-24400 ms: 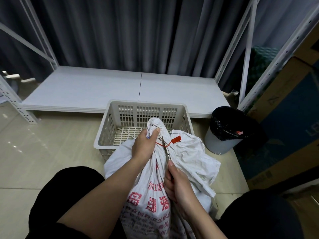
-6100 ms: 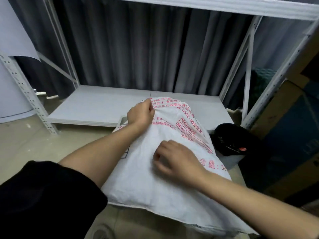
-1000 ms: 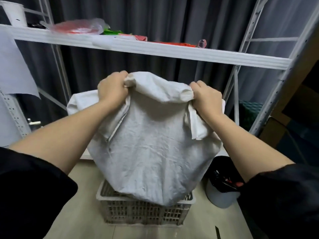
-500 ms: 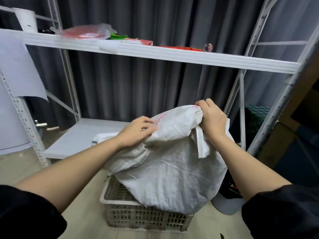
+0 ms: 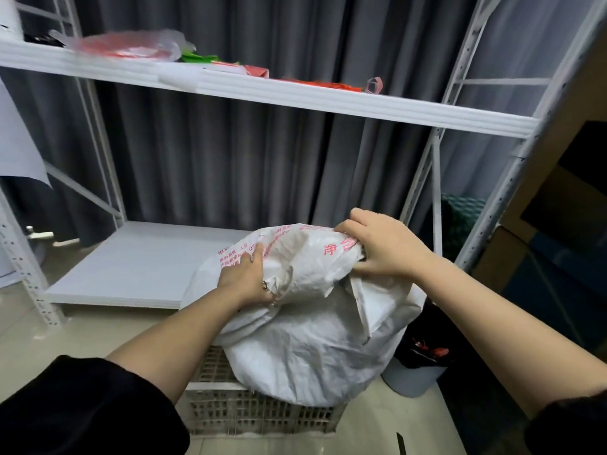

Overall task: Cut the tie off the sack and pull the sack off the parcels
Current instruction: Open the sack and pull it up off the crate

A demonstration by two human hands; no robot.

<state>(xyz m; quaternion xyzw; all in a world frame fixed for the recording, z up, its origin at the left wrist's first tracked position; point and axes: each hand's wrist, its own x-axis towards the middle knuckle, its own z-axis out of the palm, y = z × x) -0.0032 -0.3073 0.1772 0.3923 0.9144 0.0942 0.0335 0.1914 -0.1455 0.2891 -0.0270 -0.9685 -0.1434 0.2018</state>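
Both hands' fingers clench the crinkled woven sack point(image 5: 305, 339) above a slatted plastic crate point(image 5: 262, 418).

One sack point(image 5: 305, 339), one crate point(image 5: 262, 418), two hands point(image 5: 244, 277).

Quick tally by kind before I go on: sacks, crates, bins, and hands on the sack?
Sacks: 1, the white sack
Crates: 1, the white crate under it
Bins: 1, the black-lined bin
Hands on the sack: 2, left hand and right hand
Total: 5
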